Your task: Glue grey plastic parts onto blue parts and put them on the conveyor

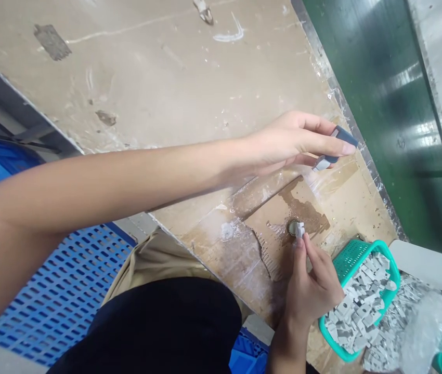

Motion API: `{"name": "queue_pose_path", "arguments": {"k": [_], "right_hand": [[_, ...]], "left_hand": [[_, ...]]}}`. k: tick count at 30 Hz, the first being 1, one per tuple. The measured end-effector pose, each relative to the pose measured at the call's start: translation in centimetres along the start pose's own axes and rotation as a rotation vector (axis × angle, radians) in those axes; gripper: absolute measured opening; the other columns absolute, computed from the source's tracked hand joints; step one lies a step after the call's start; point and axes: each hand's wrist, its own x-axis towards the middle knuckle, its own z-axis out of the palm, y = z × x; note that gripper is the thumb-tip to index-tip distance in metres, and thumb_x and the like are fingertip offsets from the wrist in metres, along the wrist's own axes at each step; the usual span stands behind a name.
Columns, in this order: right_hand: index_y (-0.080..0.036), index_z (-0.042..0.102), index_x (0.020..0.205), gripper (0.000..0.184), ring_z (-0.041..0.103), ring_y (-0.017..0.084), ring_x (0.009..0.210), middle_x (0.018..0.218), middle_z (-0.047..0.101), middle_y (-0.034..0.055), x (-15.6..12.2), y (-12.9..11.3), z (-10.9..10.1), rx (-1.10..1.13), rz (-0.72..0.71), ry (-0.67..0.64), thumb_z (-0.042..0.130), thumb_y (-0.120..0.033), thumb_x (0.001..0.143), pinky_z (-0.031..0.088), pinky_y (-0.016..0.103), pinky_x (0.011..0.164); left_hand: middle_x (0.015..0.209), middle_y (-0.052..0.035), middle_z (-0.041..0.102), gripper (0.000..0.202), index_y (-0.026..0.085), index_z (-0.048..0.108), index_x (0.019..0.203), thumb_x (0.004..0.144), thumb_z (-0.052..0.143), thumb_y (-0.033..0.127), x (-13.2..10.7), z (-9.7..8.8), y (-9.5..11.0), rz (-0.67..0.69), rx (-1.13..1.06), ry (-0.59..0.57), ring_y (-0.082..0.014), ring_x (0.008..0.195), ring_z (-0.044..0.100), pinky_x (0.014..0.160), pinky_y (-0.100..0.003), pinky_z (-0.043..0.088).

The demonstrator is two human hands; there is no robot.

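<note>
My left hand (302, 137) is stretched out over the far part of the table, its fingers closed on a dark blue-grey plastic piece (346, 136) with a lighter grey part. My fingers hide much of that piece. Lower down, my right hand (314, 285) pinches a small white plastic part (300, 228) between thumb and fingertips. The part's tip is at a small round cap (293, 227), touching it or just over it. Under the cap lies a torn sheet of cardboard (271, 223) with a dark wet stain.
Right of my right hand stands a green basket (390, 254) full of small white and grey parts. Beyond it are a heap of similar parts (410, 301) and a clear plastic bag (431, 322). A green panel (385, 78) borders the worn table (174, 88). Blue perforated plastic (68, 291) lies below left.
</note>
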Motion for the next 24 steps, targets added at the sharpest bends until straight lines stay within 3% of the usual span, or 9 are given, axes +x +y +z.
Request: {"name": "queue_pose_path", "arguments": {"k": [7,11,16,21,24], "right_hand": [[-0.019,0.078,0.102,0.014,0.071,0.017,0.076,0.089,0.078,0.0068,-0.1,-0.1,-0.1,0.068,0.056,0.041,0.074,-0.021,0.089,0.058,0.032,0.068],[-0.022,0.077,0.107,0.018,0.066,0.017,0.074,0.083,0.073,0.0049,-0.1,0.3,-0.5,0.218,0.182,0.194,0.073,-0.025,0.09,0.053,0.033,0.065],[-0.028,0.075,0.113,0.024,0.06,0.016,0.073,0.079,0.065,0.0018,0.2,0.8,-0.9,0.386,0.141,0.363,0.069,-0.019,0.091,0.048,0.033,0.062],[-0.031,0.074,0.116,0.031,0.061,0.017,0.079,0.082,0.064,0.0021,0.6,0.1,-1.6,0.399,0.052,0.302,0.063,-0.013,0.093,0.05,0.033,0.063],[-0.03,0.074,0.117,0.033,0.062,0.018,0.083,0.088,0.065,0.0035,0.7,-0.3,-1.9,0.411,0.055,0.201,0.061,-0.011,0.094,0.052,0.034,0.066]], "left_hand": [[0.087,-0.0034,0.068,0.007,0.011,0.069,0.087,0.087,0.07,0.017,-0.2,0.0,0.2,0.005,0.085,-0.011,-0.0118,0.084,0.066,0.085,-0.028,0.052],[0.092,-0.0065,0.074,0.011,0.01,0.073,0.091,0.082,0.074,0.016,-0.7,0.2,-0.7,-0.058,0.265,-0.109,-0.015,0.088,0.069,0.085,-0.027,0.052],[0.086,-0.0041,0.077,0.019,0.011,0.073,0.087,0.07,0.075,0.003,-1.9,1.7,-3.0,-0.203,0.242,-0.226,-0.0143,0.081,0.072,0.081,-0.025,0.056],[0.08,0.0006,0.076,0.027,0.015,0.072,0.082,0.071,0.058,-0.006,-3.2,2.9,-3.9,-0.346,0.113,-0.265,-0.0108,0.07,0.073,0.071,-0.02,0.058],[0.081,0.001,0.075,0.026,0.016,0.073,0.082,0.071,0.061,-0.004,-3.5,3.1,-4.0,-0.379,0.106,-0.266,-0.0126,0.071,0.074,0.069,-0.02,0.059]]}}
